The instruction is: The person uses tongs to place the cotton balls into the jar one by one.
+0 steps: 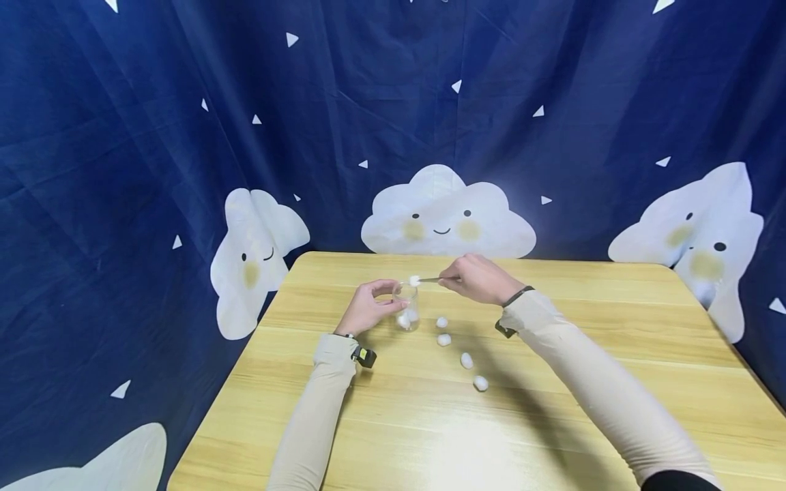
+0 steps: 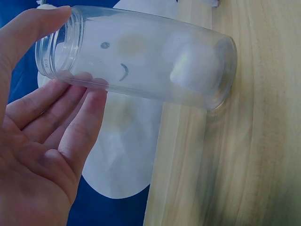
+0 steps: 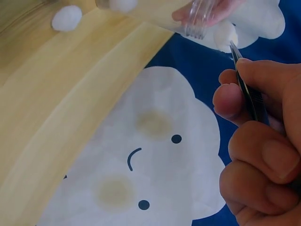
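Observation:
A clear jar (image 2: 141, 52) with an uncapped, threaded mouth stands on the table. Its neck is held between the thumb and fingers of my left hand (image 1: 367, 307). White cotton balls (image 2: 195, 66) lie at the jar's bottom; how many, I cannot tell. My right hand (image 1: 485, 278) pinches dark tweezers (image 3: 249, 92) between thumb and fingers. Their tips grip a single cotton ball (image 3: 225, 36), which is just above the jar's mouth in the head view. In the right wrist view that ball is beside the threaded rim.
Several loose cotton balls (image 1: 467, 361) lie in a slanting row on the wooden table (image 1: 381, 423), right of the jar and nearer to me. A dark blue curtain (image 1: 393, 102) with white clouds hangs behind the table's far edge.

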`<action>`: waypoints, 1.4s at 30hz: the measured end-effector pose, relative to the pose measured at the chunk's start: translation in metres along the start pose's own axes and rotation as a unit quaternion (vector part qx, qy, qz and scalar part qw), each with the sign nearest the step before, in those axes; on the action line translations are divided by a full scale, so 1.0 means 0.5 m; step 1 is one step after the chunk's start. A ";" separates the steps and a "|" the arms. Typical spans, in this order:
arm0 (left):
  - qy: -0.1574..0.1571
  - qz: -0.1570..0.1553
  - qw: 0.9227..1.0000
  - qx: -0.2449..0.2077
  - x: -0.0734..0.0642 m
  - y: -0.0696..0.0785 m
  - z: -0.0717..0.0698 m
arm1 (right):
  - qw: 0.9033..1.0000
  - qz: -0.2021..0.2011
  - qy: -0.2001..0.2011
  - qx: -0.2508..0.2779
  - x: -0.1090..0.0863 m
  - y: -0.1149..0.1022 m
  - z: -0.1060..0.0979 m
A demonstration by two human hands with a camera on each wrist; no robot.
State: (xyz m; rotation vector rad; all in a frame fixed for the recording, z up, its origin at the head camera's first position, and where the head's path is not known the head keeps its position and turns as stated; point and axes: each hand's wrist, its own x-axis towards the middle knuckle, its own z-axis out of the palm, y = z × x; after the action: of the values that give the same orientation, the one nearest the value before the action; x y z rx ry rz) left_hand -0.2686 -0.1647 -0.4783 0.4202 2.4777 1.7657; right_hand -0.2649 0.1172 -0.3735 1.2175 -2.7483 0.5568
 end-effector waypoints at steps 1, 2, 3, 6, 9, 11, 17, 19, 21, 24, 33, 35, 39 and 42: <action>-0.001 0.000 1.000 0.000 0.000 0.000 0.000 | 1.000 0.000 0.000 0.000 0.001 0.000 0.002; -0.001 0.000 1.000 -0.002 0.000 0.000 0.000 | 1.000 0.000 0.000 0.001 0.002 0.001 0.005; -0.001 0.001 1.000 -0.002 0.000 0.001 0.000 | 1.000 0.000 0.001 0.002 0.003 0.001 0.007; 0.000 0.003 1.000 -0.001 0.001 0.000 0.001 | 1.000 -0.005 0.002 0.000 0.007 0.002 0.014; 0.001 0.004 1.000 0.001 0.001 0.000 0.002 | 1.000 -0.010 0.005 -0.002 0.009 -0.001 0.018; 0.001 0.004 1.000 0.000 0.001 0.001 0.002 | 1.000 -0.011 0.006 -0.005 0.011 -0.003 0.020; 0.001 0.005 1.000 0.001 0.000 0.003 0.003 | 1.000 -0.009 -0.001 -0.008 0.016 -0.002 0.036; 0.002 0.006 1.000 0.003 -0.001 0.004 0.003 | 1.000 -0.008 -0.003 -0.005 0.017 -0.001 0.042; 0.003 0.005 1.000 0.004 -0.002 0.006 0.003 | 1.000 -0.004 -0.005 -0.001 0.017 -0.001 0.046; 0.003 0.003 1.000 0.007 -0.003 0.007 0.004 | 1.000 0.001 -0.008 0.003 0.017 -0.001 0.050; 0.006 0.011 1.000 0.012 -0.001 0.003 0.003 | 1.000 0.006 -0.012 -0.003 0.019 -0.003 0.058; 0.006 0.013 1.000 0.012 0.000 0.002 0.002 | 1.000 0.007 -0.011 -0.004 0.020 -0.003 0.058; 0.006 0.014 1.000 0.014 0.000 0.001 0.002 | 1.000 0.009 -0.010 -0.003 0.019 -0.005 0.059; 0.007 0.013 1.000 0.015 0.000 0.001 0.002 | 1.000 0.010 -0.011 -0.003 0.019 -0.005 0.059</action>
State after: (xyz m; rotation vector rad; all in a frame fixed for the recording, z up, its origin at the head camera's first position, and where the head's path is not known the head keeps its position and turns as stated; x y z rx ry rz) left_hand -0.2680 -0.1637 -0.4782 0.4464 2.5231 1.7493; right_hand -0.2676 0.0983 -0.3980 1.2042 -2.7804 0.5410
